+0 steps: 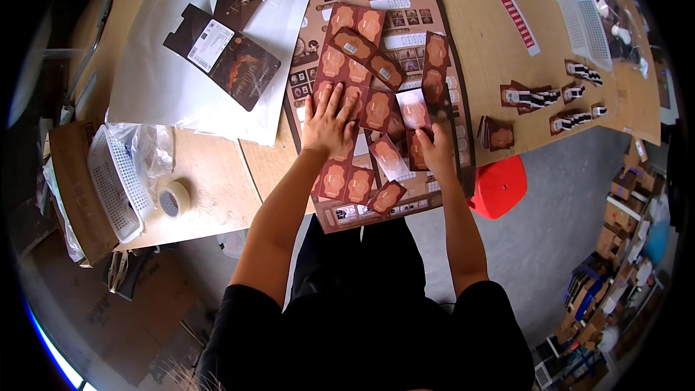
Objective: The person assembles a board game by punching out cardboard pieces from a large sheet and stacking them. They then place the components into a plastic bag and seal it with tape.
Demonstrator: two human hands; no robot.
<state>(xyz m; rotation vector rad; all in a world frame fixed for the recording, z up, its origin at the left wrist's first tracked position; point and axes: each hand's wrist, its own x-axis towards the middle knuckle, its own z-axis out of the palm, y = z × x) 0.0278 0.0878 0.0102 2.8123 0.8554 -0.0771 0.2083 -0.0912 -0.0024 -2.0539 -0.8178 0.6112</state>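
Observation:
My left hand lies flat with fingers spread on a block of reddish-brown printed cards. At the right side of this block, my right hand has its thumb and fingers closed at the lower edge of a glossy brown card, whose top shines pale. Another shiny card lies tilted between the hands. Two darker pieces with white labels rest across the upper cards. All of these lie on a large brown printed sheet.
Left, dark cardboard sleeves rest on white plastic film. A white basket and tape roll are nearer. Right are striped bundles, a card stack, a red-striped strip, another basket and a red stool.

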